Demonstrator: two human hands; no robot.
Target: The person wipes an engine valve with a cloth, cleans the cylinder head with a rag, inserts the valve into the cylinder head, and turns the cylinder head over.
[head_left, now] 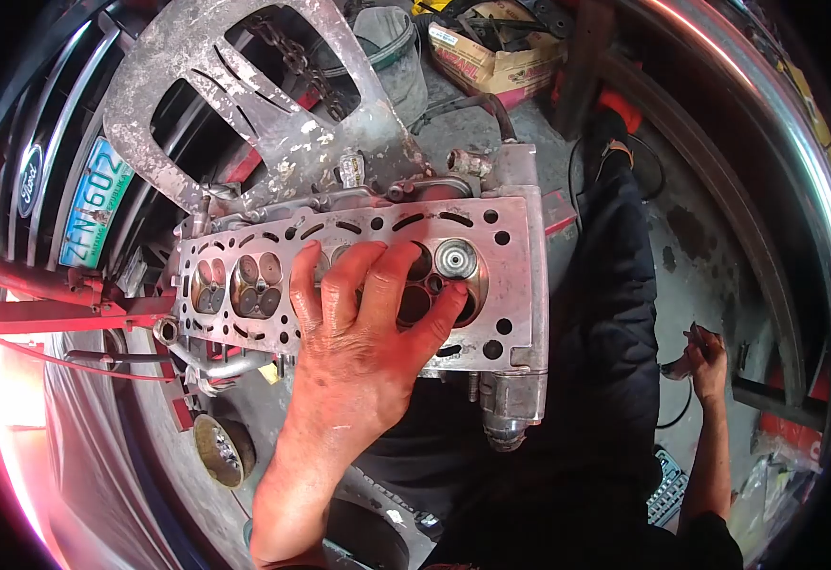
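Arching over a long silver-grey metal cylinder head (506, 285) in mid-view, the bare left hand (354, 323) is half open, fingers spread and bent onto the flat face; nothing shows in its grasp. Its thumb lies just beside a round silver valve disc (455, 258) near the right end. Bare face is left along that end and the far edge, while the forearm crosses the near edge. Beyond the far edge sits a worn grey chair back with cut-out slots (283, 157); a red metal beam (74, 315) crowds the left end. Black trousers (620, 285) border the right. Past them, over open grey concrete floor (705, 280), hangs the curled right hand (707, 359); what it holds, I cannot tell.
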